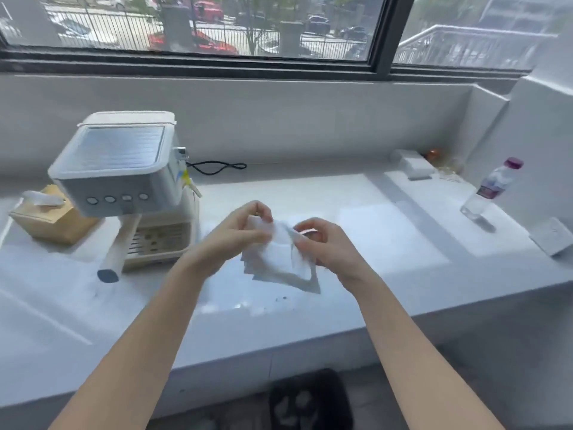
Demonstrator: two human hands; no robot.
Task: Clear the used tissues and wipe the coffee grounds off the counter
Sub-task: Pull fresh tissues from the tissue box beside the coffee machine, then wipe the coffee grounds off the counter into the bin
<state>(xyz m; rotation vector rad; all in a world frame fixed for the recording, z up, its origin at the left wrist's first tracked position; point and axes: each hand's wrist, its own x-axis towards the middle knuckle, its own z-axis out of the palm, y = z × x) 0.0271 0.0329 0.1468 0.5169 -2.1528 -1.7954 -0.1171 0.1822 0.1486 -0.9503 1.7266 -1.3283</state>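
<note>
Both forearms reach in, left hand (245, 231) & right hand (319, 243) pinching one white tissue (279, 252) btwn them above tabletop (372, 243), coffee grounds (280, 298) just below hands.

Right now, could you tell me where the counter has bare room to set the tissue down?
Bare: between the clear plastic water bottle and both hands. Crowded: left end, white espresso machine beside the brown tissue box.

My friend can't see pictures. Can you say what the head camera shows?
Two hands, left hand and right hand, hold a white tissue above a white counter with dark coffee grounds. A coffee machine stands left, a water bottle right.
</note>
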